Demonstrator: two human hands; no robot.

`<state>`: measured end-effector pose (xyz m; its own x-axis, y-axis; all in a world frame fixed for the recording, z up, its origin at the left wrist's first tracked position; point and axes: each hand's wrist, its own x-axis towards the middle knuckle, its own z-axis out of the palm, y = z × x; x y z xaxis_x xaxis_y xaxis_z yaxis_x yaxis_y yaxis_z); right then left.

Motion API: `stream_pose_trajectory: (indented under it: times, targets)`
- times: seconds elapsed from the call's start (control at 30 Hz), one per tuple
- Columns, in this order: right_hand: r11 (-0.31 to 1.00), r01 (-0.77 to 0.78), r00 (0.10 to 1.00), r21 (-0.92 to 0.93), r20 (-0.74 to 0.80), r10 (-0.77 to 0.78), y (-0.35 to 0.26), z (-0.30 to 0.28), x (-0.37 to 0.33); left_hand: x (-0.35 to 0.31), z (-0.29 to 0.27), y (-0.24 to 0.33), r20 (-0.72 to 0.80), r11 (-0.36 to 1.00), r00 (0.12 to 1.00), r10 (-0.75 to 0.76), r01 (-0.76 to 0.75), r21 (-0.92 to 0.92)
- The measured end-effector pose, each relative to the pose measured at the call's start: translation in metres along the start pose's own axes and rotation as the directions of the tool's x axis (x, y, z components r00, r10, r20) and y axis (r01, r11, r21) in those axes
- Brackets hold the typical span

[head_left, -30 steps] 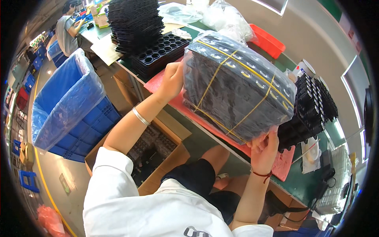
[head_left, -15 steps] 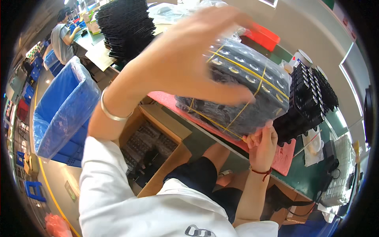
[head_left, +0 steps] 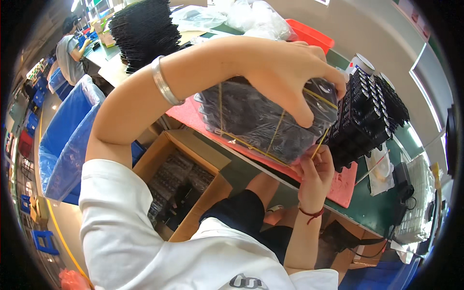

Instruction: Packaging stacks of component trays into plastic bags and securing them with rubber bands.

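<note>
A bundle of black trays (head_left: 246,123) in clear plastic film stands on a pink foam sheet (head_left: 344,189), with yellow rubber bands (head_left: 276,133) round it. My left arm reaches across the top of the bundle. My left hand (head_left: 295,77) spans its right end, thumb on the near face and fingers over the far side, partly hidden. At the lower right corner, my right hand (head_left: 316,163) pinches a yellow band, which is pulled taut away from the film between the fingers and the bundle's edge.
More black trays (head_left: 365,116) stand to the right, and a tall black stack (head_left: 144,36) at the far left. Below the bench edge is an open cardboard box (head_left: 195,145) holding wrapped trays. A blue bin (head_left: 67,145) with a liner is at left. A red tray (head_left: 311,35) lies behind.
My left hand has come down from above the bundle onto its right end. The band at my right hand now stretches out from the corner. The view has shifted slightly.
</note>
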<state>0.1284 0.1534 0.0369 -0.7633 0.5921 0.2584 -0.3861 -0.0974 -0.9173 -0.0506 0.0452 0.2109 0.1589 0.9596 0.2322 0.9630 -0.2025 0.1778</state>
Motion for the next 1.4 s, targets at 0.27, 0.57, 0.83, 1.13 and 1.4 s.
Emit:
stream_pose_trajectory:
  times: [0.27,0.57,0.83,1.13,1.4]
  targets:
    - [0.898,0.326,0.907,-0.294,-0.172,-0.385,-0.003,0.026,-0.004,-0.033,-0.008,0.005,-0.231,0.999,0.972,0.045,-0.045,0.003]
    - [0.686,0.301,0.893,-0.662,-0.058,-0.447,-0.014,0.037,0.002,-0.066,-0.020,0.005,-0.380,0.985,0.910,0.164,-0.169,0.018]
    - [0.654,0.222,0.975,-0.723,0.152,-0.163,-0.026,0.018,0.001,-0.083,-0.031,0.007,-0.337,0.953,0.941,0.022,-0.122,-0.278]
    - [0.660,0.388,0.916,-0.643,0.348,-0.199,-0.006,-0.004,0.032,-0.087,-0.034,-0.004,-0.356,0.983,0.924,0.142,-0.173,-0.059]
    - [0.633,0.431,0.890,-0.644,0.420,-0.179,-0.021,0.001,0.041,-0.084,-0.039,-0.012,-0.246,0.942,0.916,0.316,-0.333,-0.029]
